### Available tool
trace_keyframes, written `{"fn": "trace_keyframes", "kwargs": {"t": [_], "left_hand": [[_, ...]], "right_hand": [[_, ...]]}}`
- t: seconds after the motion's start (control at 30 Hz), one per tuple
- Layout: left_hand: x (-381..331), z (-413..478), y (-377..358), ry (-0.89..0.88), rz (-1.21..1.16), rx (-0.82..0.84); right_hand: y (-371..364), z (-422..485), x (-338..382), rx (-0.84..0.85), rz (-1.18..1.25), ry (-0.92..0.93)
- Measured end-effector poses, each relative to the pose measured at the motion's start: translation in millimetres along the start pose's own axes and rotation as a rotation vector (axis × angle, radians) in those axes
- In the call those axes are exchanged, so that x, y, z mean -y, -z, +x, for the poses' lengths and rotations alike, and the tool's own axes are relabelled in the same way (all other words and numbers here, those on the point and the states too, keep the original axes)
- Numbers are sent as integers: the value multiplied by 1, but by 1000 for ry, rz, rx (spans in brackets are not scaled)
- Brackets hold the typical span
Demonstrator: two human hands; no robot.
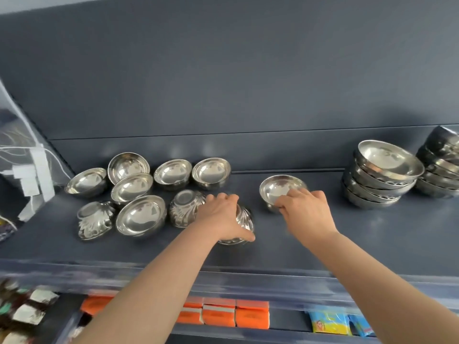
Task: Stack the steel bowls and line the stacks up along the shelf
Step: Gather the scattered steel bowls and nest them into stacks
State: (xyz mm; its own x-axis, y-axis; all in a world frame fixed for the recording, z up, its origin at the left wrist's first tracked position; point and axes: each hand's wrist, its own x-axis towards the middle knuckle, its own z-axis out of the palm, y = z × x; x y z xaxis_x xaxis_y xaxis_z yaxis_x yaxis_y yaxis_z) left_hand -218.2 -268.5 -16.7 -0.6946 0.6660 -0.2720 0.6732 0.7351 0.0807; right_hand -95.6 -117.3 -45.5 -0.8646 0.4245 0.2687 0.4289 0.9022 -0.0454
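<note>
Several loose steel bowls (140,216) lie on the dark shelf (323,247) at the left, some upright, some upside down. My left hand (221,217) grips an upside-down patterned bowl (244,219) near the shelf's middle. My right hand (305,209) pinches the near rim of an upright bowl (277,188) just to the right of it. A stack of several larger steel bowls (382,180) stands at the right, with a second stack (440,167) behind it at the frame's edge.
A clear plastic bag with white tags (27,170) leans at the shelf's left end. Below the shelf's front lip sit orange packets (238,316), blue and yellow sachets (330,322) and dark packets (27,311).
</note>
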Motion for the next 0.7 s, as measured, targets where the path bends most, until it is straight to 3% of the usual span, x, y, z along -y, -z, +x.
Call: {"fn": "trace_keyframes", "kwargs": {"t": [0.13,0.23,0.3,0.4,0.47,0.6,0.7], "left_hand": [[-16,5,-9,36,138,-42],[-17,6,-5,108,10,-80],[-14,4,1,187,-318,-162],[-13,-2,14,240,-1116,-260],[-15,-6,19,197,-1506,-263],[-28,-7,24,14,-1941,-141],[-54,-10,29,5,-2000,-18]], "right_hand": [[2,-12,-10,36,27,41],[8,-16,-18,88,59,81],[13,-18,-22,101,95,98],[20,-17,-25,116,143,97],[22,-18,-27,140,161,110],[25,-23,-32,125,273,90],[31,-25,-32,69,433,37]]}}
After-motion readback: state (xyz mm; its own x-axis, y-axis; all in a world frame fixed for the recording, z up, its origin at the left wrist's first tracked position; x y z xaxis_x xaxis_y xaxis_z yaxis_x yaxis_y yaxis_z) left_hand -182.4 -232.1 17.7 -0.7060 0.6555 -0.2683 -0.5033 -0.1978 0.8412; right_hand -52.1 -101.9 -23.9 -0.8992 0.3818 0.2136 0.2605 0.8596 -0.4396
